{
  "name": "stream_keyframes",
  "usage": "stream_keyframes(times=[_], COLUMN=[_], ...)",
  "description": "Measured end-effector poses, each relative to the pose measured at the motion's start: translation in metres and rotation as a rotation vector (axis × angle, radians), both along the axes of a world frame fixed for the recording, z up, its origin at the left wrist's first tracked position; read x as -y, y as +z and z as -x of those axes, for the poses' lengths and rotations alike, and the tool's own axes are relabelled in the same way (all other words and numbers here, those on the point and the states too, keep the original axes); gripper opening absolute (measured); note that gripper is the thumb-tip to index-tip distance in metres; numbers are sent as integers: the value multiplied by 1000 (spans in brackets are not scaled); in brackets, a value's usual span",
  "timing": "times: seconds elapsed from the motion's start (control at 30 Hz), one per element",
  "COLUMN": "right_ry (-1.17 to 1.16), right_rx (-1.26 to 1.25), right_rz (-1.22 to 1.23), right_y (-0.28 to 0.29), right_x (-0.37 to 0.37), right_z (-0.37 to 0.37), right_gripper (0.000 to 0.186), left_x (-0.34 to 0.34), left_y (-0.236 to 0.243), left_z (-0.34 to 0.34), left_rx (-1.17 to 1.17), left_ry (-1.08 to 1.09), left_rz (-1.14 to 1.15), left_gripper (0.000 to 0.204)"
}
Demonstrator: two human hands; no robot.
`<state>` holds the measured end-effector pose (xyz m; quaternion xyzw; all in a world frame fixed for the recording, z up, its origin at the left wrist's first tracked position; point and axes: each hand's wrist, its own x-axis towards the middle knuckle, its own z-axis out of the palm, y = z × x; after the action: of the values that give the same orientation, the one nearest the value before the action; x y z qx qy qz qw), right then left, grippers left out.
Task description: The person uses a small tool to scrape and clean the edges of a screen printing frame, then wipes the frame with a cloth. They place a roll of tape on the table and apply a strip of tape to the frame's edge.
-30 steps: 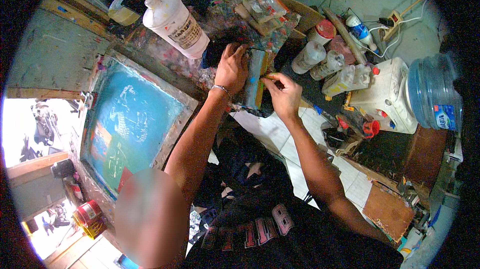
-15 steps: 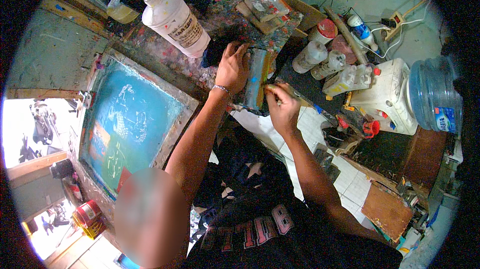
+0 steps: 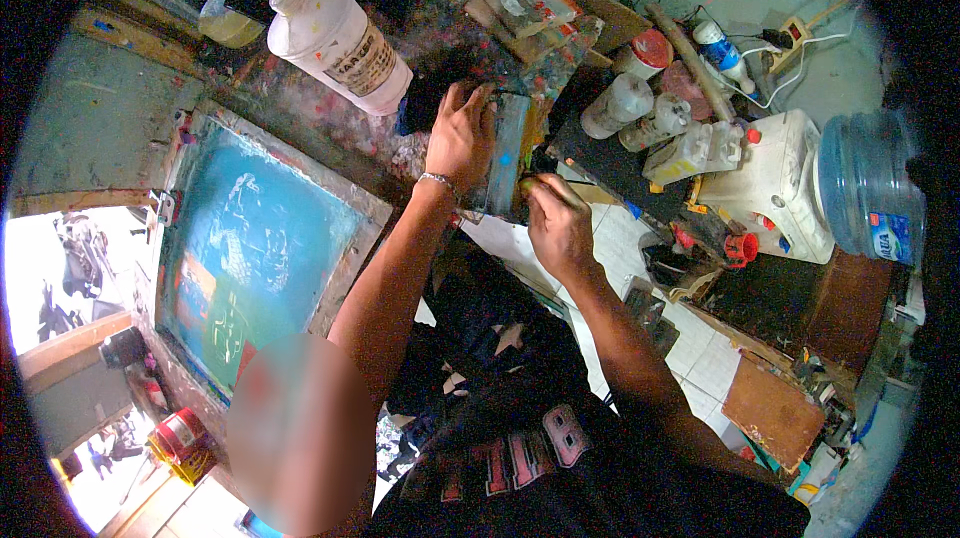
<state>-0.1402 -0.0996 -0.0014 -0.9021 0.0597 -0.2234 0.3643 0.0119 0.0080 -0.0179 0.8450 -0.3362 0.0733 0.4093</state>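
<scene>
A flat grey-blue bar with a yellow-brown long edge, which looks like a squeegee (image 3: 507, 150), lies at the near edge of the paint-stained table. My left hand (image 3: 462, 138) is closed on its left side, fingers bent and the thumb out of sight. At the bar's right edge, toward its near end, my right hand (image 3: 560, 228) is closed in a pinch. Whatever is between those fingertips is too small to make out. A dark cloth (image 3: 426, 103) lies just beyond my left hand, against a large white bottle (image 3: 345, 53).
Left of my arm rests a framed blue printing screen (image 3: 375, 213). Scraps and a clear packet (image 3: 545, 6) lie at the table's far side. To the right stand several plastic bottles (image 3: 616, 106), a white jerrycan (image 3: 775, 188), a blue water jug (image 3: 868, 178) and a red cup (image 3: 741, 250).
My right hand has shifted slightly toward me along the bar's edge, still pinched. My left hand keeps its place on the bar. The whole view has turned a little.
</scene>
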Motion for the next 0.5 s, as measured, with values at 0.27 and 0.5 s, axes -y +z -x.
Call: stream_keyframes(times=[0.27,0.5], right_ry=[-61,-135], right_rx=[63,53], right_rz=[69,101], right_y=[-1,-2], right_x=[7,2], right_z=[-17,-8], right_gripper=[13,17], left_x=[-1,-2], left_y=[4,3], left_z=[2,-1], left_rx=[-45,-52], left_ry=[6,-31], left_rz=[-34,-30], left_gripper=[30,30])
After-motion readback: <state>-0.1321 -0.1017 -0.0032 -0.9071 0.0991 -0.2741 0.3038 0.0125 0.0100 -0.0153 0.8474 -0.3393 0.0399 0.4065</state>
